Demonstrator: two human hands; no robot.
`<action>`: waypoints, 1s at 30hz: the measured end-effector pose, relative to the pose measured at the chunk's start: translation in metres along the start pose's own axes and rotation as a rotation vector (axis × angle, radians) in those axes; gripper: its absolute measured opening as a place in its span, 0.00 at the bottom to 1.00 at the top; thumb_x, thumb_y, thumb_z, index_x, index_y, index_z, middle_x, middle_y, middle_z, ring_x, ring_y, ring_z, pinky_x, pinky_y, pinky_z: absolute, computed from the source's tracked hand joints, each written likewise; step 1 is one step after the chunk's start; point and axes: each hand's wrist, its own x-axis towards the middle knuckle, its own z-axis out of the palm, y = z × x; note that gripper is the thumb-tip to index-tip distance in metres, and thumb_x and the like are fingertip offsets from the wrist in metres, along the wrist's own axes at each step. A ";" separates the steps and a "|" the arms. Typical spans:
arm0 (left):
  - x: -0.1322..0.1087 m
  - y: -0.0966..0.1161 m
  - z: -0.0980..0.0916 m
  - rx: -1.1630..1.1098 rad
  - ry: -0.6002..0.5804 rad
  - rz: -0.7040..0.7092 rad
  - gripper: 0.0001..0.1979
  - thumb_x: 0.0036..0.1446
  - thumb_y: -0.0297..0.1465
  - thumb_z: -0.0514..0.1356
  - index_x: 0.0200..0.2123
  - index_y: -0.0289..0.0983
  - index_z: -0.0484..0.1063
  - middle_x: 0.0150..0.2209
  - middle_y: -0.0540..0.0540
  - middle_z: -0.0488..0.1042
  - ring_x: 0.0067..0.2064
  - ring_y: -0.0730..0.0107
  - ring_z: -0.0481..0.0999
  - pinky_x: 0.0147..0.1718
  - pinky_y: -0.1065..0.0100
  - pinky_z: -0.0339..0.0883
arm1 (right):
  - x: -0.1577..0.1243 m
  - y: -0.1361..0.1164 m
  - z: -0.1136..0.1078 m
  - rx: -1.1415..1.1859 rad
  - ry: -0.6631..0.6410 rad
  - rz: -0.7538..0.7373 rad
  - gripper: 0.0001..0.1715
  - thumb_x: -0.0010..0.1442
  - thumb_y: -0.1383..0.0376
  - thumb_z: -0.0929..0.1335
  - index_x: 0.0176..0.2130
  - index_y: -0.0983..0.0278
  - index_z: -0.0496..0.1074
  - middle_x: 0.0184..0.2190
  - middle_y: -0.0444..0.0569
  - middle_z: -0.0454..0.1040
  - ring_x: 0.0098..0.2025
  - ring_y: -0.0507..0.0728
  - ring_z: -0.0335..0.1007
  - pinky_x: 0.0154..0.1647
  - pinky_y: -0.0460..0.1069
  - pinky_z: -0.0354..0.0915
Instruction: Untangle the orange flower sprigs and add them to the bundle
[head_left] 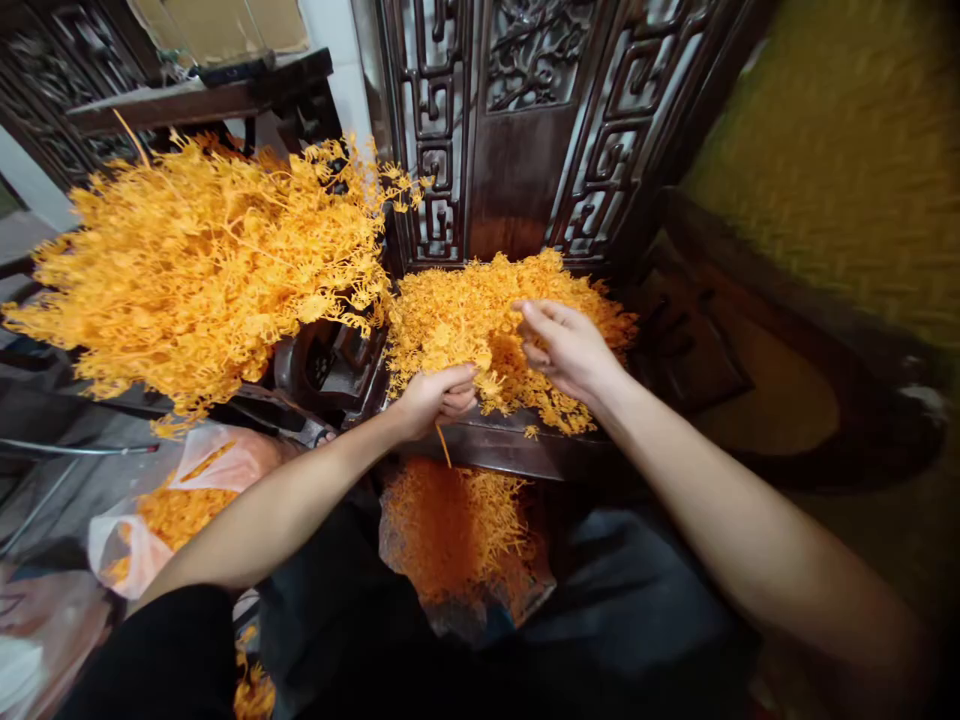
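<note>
My left hand [437, 402] is closed around an orange artificial flower stem [444, 445], whose thin end pokes out below the fist. My right hand [564, 348] is a little higher and to the right, its thumb and index finger pinched together. Whatever lies between those fingertips is too small to make out. Both hands are over a heap of orange artificial flowers [442, 305] on a dark wooden seat [517, 450]. At the left a larger mass of similar orange flower sprays [210, 260] spreads out.
A carved dark wooden panel [517, 180] rises behind the heap. Between my legs stands a clear bag [457, 530] filled with orange pieces. A pinkish plastic bag [244, 460] with more pieces lies at lower left. A cardboard box [225, 30] sits at upper left.
</note>
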 end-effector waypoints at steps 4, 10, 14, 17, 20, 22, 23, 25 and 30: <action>0.008 0.003 0.006 0.065 0.121 0.015 0.27 0.64 0.42 0.56 0.18 0.40 0.48 0.15 0.57 0.45 0.17 0.81 0.43 0.18 0.73 0.36 | -0.026 0.018 0.035 -0.273 -0.195 -0.057 0.31 0.57 0.38 0.71 0.30 0.62 0.66 0.20 0.37 0.56 0.18 0.46 0.48 0.17 0.44 0.46; -0.004 -0.003 0.025 0.062 0.036 0.074 0.29 0.63 0.44 0.55 0.15 0.40 0.48 0.14 0.56 0.45 0.17 0.80 0.47 0.18 0.70 0.38 | 0.002 0.023 0.031 -0.289 0.194 -0.262 0.28 0.63 0.44 0.69 0.27 0.61 0.59 0.20 0.38 0.56 0.21 0.48 0.51 0.19 0.44 0.50; -0.015 -0.001 0.022 0.030 -0.048 0.024 0.29 0.63 0.43 0.56 0.15 0.40 0.47 0.14 0.56 0.46 0.18 0.80 0.47 0.19 0.71 0.40 | 0.037 0.002 -0.009 0.055 0.407 -0.063 0.22 0.70 0.56 0.67 0.30 0.60 0.55 0.18 0.35 0.54 0.16 0.46 0.51 0.15 0.41 0.46; -0.012 0.005 0.010 -0.010 0.004 -0.054 0.29 0.62 0.43 0.57 0.16 0.40 0.46 0.15 0.57 0.43 0.18 0.80 0.44 0.17 0.71 0.36 | 0.037 -0.002 -0.023 0.079 0.300 0.069 0.14 0.69 0.63 0.68 0.32 0.63 0.62 0.24 0.41 0.68 0.20 0.46 0.62 0.16 0.40 0.54; -0.005 0.004 0.002 0.019 0.064 -0.099 0.28 0.61 0.43 0.57 0.17 0.41 0.46 0.15 0.58 0.43 0.18 0.80 0.42 0.17 0.71 0.35 | 0.019 0.000 -0.015 -0.009 0.121 -0.031 0.12 0.63 0.59 0.73 0.38 0.64 0.71 0.27 0.43 0.72 0.20 0.46 0.61 0.16 0.40 0.54; -0.002 -0.001 0.000 0.139 0.102 -0.113 0.27 0.59 0.43 0.59 0.18 0.41 0.48 0.15 0.58 0.46 0.18 0.81 0.43 0.18 0.71 0.35 | 0.003 -0.002 -0.004 -0.206 0.028 -0.239 0.17 0.63 0.54 0.73 0.46 0.61 0.76 0.29 0.44 0.74 0.23 0.48 0.65 0.20 0.43 0.60; -0.001 -0.003 0.000 0.218 0.124 -0.106 0.25 0.59 0.43 0.60 0.19 0.41 0.50 0.16 0.58 0.48 0.18 0.81 0.44 0.18 0.71 0.37 | -0.005 -0.003 0.002 -0.351 -0.035 -0.346 0.20 0.62 0.52 0.73 0.49 0.60 0.77 0.33 0.46 0.77 0.28 0.51 0.71 0.26 0.46 0.67; 0.000 -0.007 -0.001 0.415 0.154 -0.073 0.22 0.58 0.41 0.60 0.19 0.40 0.54 0.16 0.56 0.52 0.19 0.80 0.49 0.19 0.70 0.41 | -0.017 -0.006 0.013 -0.662 -0.193 -0.515 0.26 0.59 0.51 0.75 0.54 0.58 0.78 0.45 0.51 0.81 0.45 0.59 0.77 0.46 0.54 0.73; 0.003 0.001 0.004 0.863 0.251 0.041 0.17 0.57 0.36 0.56 0.19 0.38 0.61 0.18 0.53 0.58 0.24 0.75 0.57 0.24 0.69 0.48 | -0.030 0.003 0.031 -1.047 -0.293 -0.616 0.22 0.63 0.52 0.72 0.49 0.64 0.77 0.46 0.55 0.79 0.46 0.62 0.75 0.50 0.57 0.67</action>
